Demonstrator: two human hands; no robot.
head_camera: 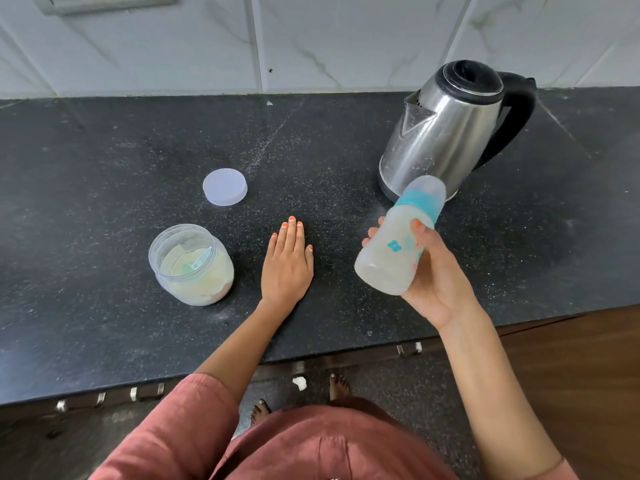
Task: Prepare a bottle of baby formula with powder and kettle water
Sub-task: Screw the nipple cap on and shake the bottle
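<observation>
One capped, translucent plastic bottle (394, 251) is held tilted above the near-right desk (104, 168) by the right hand (440, 282), fingers (420, 230) curled round its cloudy body. The mixing step appears in hand. The left hand (287, 268) lies flat on the speckled desk, fingers straight, together. The next move likely calls for a firm grip for shaking. The round powder jar (192, 268) stands open, near left.

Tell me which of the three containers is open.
The clear plastic powder jar beside the left hand: its pale round lid lies apart. The steel kettle and teal-collared baby bottle are closed.

Home kitchen: dark stone counter (104, 168), tiled wall (311, 39), kettle (446, 133).
</observation>
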